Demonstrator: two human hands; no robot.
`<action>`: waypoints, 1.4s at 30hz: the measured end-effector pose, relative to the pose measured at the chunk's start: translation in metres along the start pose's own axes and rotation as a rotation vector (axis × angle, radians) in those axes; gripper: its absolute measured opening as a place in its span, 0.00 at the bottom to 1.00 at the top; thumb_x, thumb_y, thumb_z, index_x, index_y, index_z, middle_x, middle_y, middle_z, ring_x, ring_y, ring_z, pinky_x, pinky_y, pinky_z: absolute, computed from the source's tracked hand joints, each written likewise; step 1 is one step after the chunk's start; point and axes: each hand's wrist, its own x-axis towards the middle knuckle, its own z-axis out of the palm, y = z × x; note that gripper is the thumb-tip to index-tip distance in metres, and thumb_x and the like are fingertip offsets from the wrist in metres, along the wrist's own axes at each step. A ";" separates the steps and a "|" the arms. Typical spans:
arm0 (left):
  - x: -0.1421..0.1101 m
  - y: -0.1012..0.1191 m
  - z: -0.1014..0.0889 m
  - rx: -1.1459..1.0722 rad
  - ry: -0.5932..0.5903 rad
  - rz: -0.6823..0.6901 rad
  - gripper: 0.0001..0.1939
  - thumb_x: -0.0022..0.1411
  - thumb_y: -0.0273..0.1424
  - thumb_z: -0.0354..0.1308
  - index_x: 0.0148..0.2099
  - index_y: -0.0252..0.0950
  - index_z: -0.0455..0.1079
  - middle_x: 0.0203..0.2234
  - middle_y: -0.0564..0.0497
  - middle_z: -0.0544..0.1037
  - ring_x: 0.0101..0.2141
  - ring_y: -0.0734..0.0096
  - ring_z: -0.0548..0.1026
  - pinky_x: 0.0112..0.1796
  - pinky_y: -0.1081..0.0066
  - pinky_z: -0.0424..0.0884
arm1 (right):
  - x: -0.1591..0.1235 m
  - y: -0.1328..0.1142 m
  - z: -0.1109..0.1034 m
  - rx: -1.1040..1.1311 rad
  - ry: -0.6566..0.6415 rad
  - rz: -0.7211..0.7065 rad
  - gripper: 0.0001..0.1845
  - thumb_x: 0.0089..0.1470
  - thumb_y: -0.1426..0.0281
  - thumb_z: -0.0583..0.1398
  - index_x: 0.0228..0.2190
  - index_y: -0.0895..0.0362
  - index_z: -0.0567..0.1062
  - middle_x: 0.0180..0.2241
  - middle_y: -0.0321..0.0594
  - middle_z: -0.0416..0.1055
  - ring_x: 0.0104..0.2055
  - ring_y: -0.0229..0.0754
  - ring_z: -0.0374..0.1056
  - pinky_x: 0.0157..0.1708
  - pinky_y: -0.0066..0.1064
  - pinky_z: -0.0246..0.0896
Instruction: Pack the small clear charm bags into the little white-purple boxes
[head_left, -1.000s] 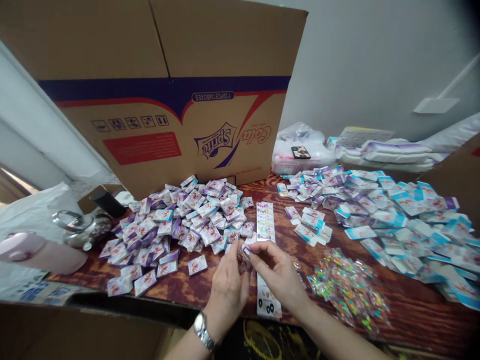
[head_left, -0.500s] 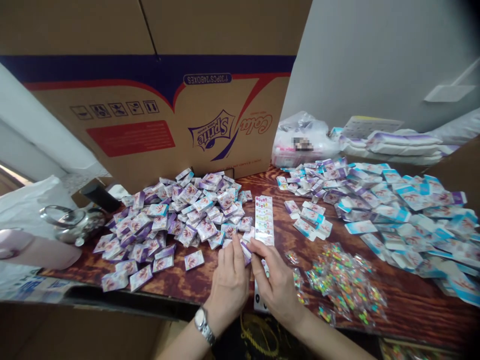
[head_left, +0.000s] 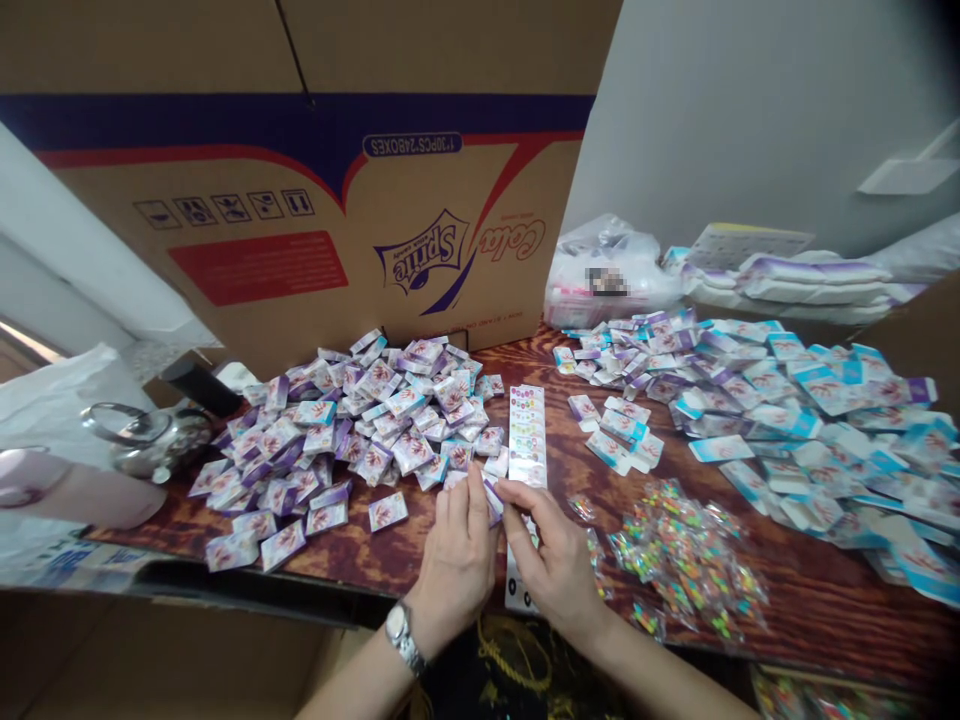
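Observation:
Between my two hands is a small purple-and-white candy box (head_left: 493, 500), mostly covered by my fingers. My left hand (head_left: 459, 545), with a watch (head_left: 403, 638) on its wrist, is closed around the box from the left. From the right, my right hand (head_left: 551, 555) pinches the box's edge between thumb and fingers. Beneath my hands lies a long white sticker sheet (head_left: 528, 440) with rows of small coloured prints. Beyond and left of my hands rises a heap of closed candy boxes (head_left: 375, 410). To the right lies a pile of clear sachets of colourful candy (head_left: 690, 560).
Flattened and open-ended cartons (head_left: 795, 430) cover the table's right side. A large cardboard box (head_left: 315, 230) stands at the back. At the left are a pink bottle (head_left: 75, 490) and a metal teapot (head_left: 154, 440). A plastic bag (head_left: 611, 265) sits by the wall.
My hands keep the same grip on the candy box and have barely moved. The view has shifted slightly.

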 end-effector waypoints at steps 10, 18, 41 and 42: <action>0.003 0.006 0.002 -0.018 -0.006 -0.030 0.35 0.63 0.23 0.42 0.66 0.27 0.26 0.47 0.32 0.64 0.47 0.54 0.64 0.45 0.53 0.67 | -0.003 -0.004 0.004 -0.062 0.008 -0.036 0.16 0.58 0.74 0.51 0.47 0.54 0.68 0.45 0.44 0.70 0.48 0.44 0.66 0.48 0.38 0.64; -0.002 0.006 0.001 -0.107 -0.060 -0.070 0.34 0.63 0.22 0.40 0.66 0.27 0.25 0.51 0.32 0.62 0.49 0.55 0.63 0.48 0.54 0.65 | -0.006 0.002 0.008 -0.060 -0.151 -0.091 0.25 0.60 0.73 0.49 0.59 0.54 0.54 0.57 0.47 0.59 0.59 0.45 0.55 0.57 0.44 0.55; 0.013 0.004 0.023 0.063 -0.364 0.389 0.20 0.63 0.29 0.46 0.57 0.32 0.60 0.52 0.40 0.68 0.54 0.54 0.63 0.53 0.51 0.59 | 0.062 0.131 -0.051 -0.706 -0.684 -0.142 0.39 0.52 0.55 0.57 0.60 0.59 0.55 0.62 0.51 0.47 0.64 0.55 0.42 0.59 0.49 0.41; 0.000 0.009 0.035 0.056 -0.407 0.390 0.20 0.63 0.28 0.46 0.57 0.31 0.60 0.53 0.40 0.68 0.55 0.54 0.63 0.52 0.52 0.59 | 0.063 0.132 -0.046 -0.710 -0.719 -0.155 0.41 0.51 0.54 0.58 0.60 0.60 0.54 0.63 0.52 0.45 0.64 0.55 0.40 0.60 0.49 0.40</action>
